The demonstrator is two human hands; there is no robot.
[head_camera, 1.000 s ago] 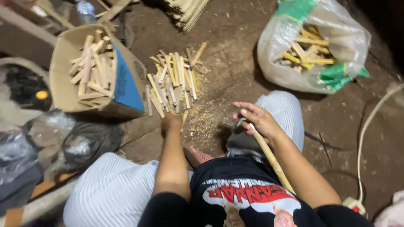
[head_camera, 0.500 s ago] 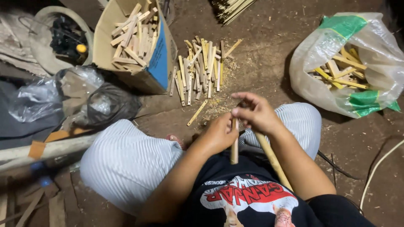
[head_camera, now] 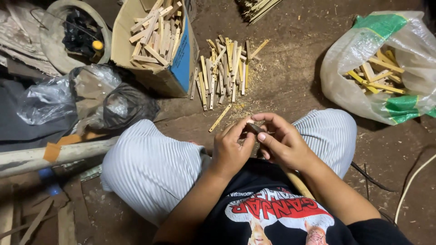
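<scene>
the left hand [head_camera: 230,149] is curling shut around a short pale bamboo stick [head_camera: 252,127], whose dark top end is just showing between the fingertips; the rest of it is hiding behind the palm. the right hand [head_camera: 282,144] is closing in from the other side, thumb and forefinger pinching that same end, while a long tan wooden handle [head_camera: 297,181] is running under the wrist toward the black printed shirt [head_camera: 272,213]. the stick is sitting above the lap, between the two knees in white ribbed trousers [head_camera: 145,168]. it is looking light, stiff and splintery, likely smooth along the faces and sharp at the edges, so a firm grip around the lower shaft is seeming safer than one near the tip. on the brown dirt floor [head_camera: 281,86] just ahead, one loose bamboo slat [head_camera: 220,118] is lying among shavings, and beyond it a scattered pile of cut bamboo slats [head_camera: 223,72] is resting beside a cardboard box with a blue side [head_camera: 184,63], itself holding more slats. to the right, well apart, a clear plastic sack with green bands [head_camera: 386,59] is holding yellowish pieces. crumpled plastic bags [head_camera: 91,102] are lying to the left.
</scene>
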